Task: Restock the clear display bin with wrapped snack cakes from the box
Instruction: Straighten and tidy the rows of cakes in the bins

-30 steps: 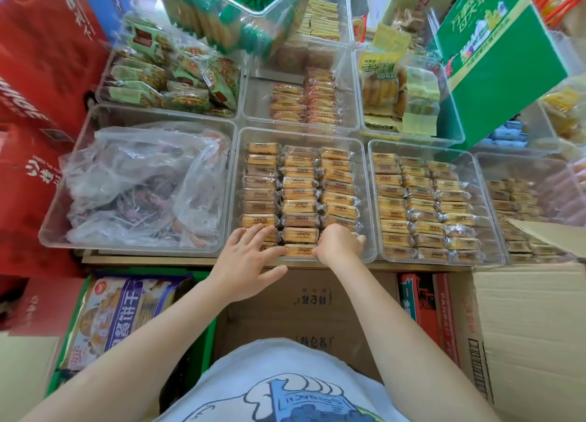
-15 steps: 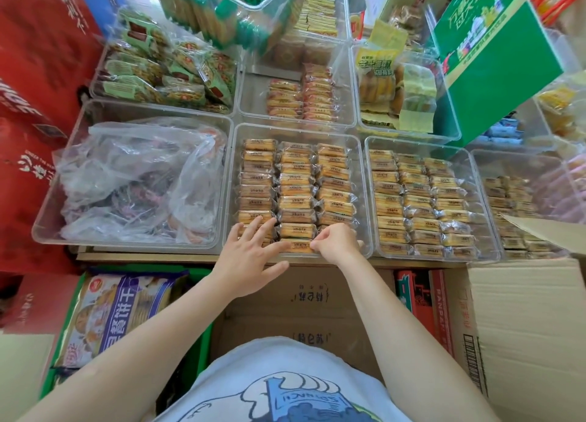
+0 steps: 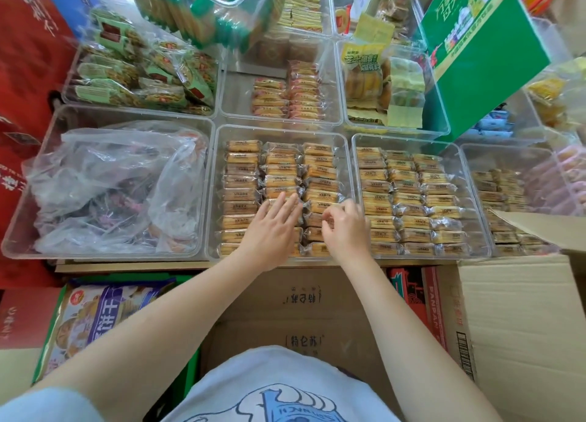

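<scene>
Both hands are over the clear display bin (image 3: 213,199) at the front of the counter (image 3: 126,265), middle of the row. The left hand (image 3: 269,231) lies flat, fingers straight and together, palm down on the middle column of wrapped snack cakes (image 3: 241,182); its grip is fully open and holds nothing. The right hand (image 3: 344,228) sits just beside it over the right-hand column, fingers curled inward with the tips bunched near the thumb. Whether that grip has a wrapper pinched, I cannot tell from here; the fingertips hide it.

The cakes fill the bin in three neat columns, golden brown in clear wrappers, from the far wall down to the near edge under the wrists.

To the left, another bin holds a crumpled clear plastic bag (image 3: 111,184). To the right, a neighbouring bin (image 3: 356,180) carries more rows of similar cakes. Behind stand bins of green-wrapped snacks (image 3: 142,76) and pink-wrapped cakes (image 3: 288,95), and a green carton (image 3: 485,60) leans in at the far right.

Below the counter edge, a brown cardboard box (image 3: 295,301) sits right in front of the person, and a larger open cardboard box (image 3: 520,310) stands to the right of it.
</scene>
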### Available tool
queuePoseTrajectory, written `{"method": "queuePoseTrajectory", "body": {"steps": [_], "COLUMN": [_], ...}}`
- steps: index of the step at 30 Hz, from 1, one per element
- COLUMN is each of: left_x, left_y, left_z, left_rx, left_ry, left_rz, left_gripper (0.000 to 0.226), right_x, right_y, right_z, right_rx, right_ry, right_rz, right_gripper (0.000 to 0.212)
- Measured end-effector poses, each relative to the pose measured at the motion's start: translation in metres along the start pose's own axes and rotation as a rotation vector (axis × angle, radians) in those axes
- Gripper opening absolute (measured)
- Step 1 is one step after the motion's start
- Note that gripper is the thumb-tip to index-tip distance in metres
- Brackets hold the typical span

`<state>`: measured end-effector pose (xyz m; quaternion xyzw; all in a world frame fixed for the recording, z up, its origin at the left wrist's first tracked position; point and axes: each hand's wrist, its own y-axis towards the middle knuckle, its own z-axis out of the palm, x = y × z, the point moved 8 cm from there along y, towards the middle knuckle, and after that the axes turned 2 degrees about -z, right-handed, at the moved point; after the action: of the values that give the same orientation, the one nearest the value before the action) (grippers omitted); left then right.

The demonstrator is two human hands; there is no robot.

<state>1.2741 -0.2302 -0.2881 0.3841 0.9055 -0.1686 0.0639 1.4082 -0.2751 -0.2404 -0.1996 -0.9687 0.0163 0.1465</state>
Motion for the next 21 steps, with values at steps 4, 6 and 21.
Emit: {"method": "queuePoseTrajectory", "body": {"steps": [4,6,21], "left_x": [0.006,0.009,-0.025], "left_y": [0.022,0.024,0.014], "left_z": [0.017,0.022,-0.007], "left_rx": [0.085,0.111,0.066], "left_ry": [0.024,0.054,-0.091], "left_rz": [-0.051,-0.062,-0.18], "left_gripper": [0.061,0.062,0.055], "right_x": [-0.032,-0.048,-0.063], "right_y": [0.008,0.005,-0.015], "right_z": [-0.003,0.002,0.001], "right_rx": [0.074,0.135,0.158], "right_ry": [-0.152,-0.183,-0.056], "right_rz": [0.047,0.1,0.097], "right_gripper": [0.017,0.027,0.008]}}
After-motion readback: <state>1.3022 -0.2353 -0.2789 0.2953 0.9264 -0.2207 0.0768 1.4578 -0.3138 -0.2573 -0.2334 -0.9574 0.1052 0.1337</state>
